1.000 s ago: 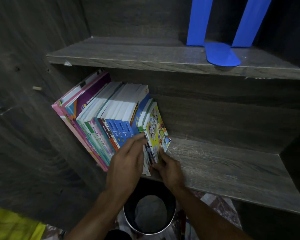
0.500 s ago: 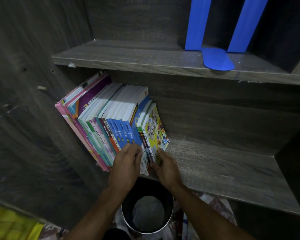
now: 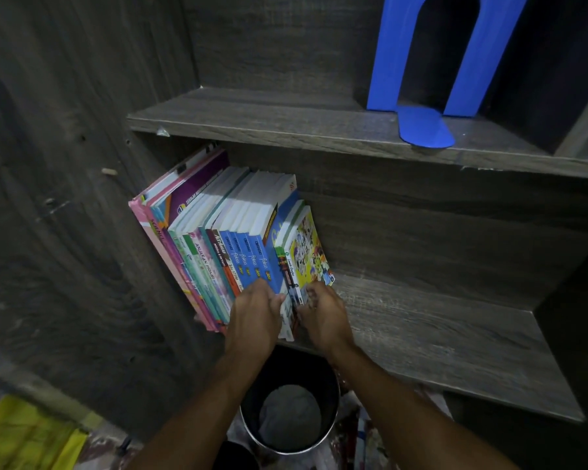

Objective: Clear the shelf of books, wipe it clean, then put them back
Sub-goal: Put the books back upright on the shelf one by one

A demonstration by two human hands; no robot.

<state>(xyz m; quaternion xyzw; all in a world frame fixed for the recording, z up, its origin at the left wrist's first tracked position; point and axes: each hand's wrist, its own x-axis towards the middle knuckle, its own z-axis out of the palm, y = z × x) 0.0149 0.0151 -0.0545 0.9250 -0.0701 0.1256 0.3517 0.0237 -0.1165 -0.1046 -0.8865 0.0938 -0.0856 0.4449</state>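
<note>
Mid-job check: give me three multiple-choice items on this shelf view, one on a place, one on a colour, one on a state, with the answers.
1. Where does the blue bookend stand?
A. on the upper shelf
B. in the bin
C. on the floor

2. What colour dominates the cover of the rightmost book?
A. black
B. yellow
C. brown

3. How are the books placed?
A. flat in a stack
B. spread open
C. standing on edge, spines outward

Answers: 1 A, its base tongue lies on the upper board; 2 B, the cartoon cover is mostly yellow; 3 C, the titled spines face the camera.
</note>
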